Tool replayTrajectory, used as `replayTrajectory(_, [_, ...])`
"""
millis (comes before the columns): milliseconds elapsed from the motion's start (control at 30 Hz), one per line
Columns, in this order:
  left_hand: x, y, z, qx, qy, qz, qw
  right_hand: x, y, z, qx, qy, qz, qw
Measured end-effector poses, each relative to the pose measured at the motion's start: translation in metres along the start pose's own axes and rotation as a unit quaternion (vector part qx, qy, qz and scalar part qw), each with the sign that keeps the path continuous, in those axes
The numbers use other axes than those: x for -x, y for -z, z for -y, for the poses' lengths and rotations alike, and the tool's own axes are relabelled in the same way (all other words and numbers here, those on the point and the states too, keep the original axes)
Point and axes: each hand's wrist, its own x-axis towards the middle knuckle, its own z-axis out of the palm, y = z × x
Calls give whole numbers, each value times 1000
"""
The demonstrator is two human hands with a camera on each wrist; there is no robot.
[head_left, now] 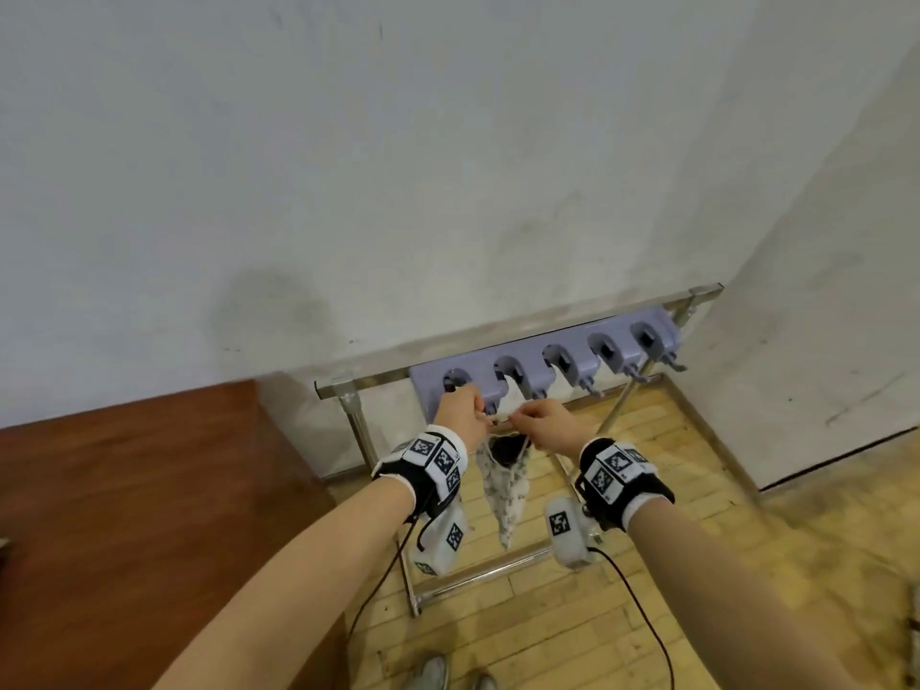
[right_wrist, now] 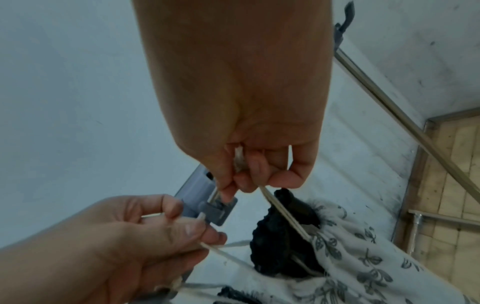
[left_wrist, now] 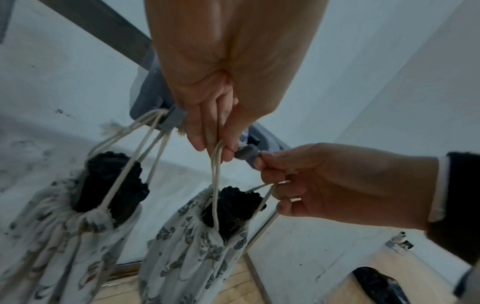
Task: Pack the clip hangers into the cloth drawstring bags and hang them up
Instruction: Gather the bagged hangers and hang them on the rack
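From the head view, the left hand (head_left: 460, 409) and right hand (head_left: 550, 424) pinch the drawstring (head_left: 499, 419) of a floral bag (head_left: 505, 490) at the purple hook rack (head_left: 542, 363); the left wrist view shows a second bag (left_wrist: 64, 226) hanging from a hook (left_wrist: 172, 118); the right wrist view shows black hangers (right_wrist: 283, 236) in the bag mouth

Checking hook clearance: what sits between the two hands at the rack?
In the left wrist view, a grey hook sits between the left hand and right hand; each hand pinches the bag's cord.
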Motion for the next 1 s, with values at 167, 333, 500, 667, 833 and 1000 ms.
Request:
replayTrajectory(167, [-4,-4,-3,-40,30,-37,998,-16,-16,-11,5,16,-14,1000])
replayTrajectory(333, [-7,5,1,-23,37,-2,999,-15,-19,-14,-37,2,-20,999])
replayTrajectory(500, [2,39,13,58,26,7,998,-9,-3,-4,-181,-56,23,982])
replayTrajectory(667, [30,104,52,98,39,-54,993,14,10,32,-222,-19,28,975])
replayTrajectory(833, [71,193,122,202,70,-69,975,38,-42,113,-348,23,10,937])
replayTrajectory(1000, [139,280,210,202,72,-98,972,50,-175,193,-336,24,74,939])
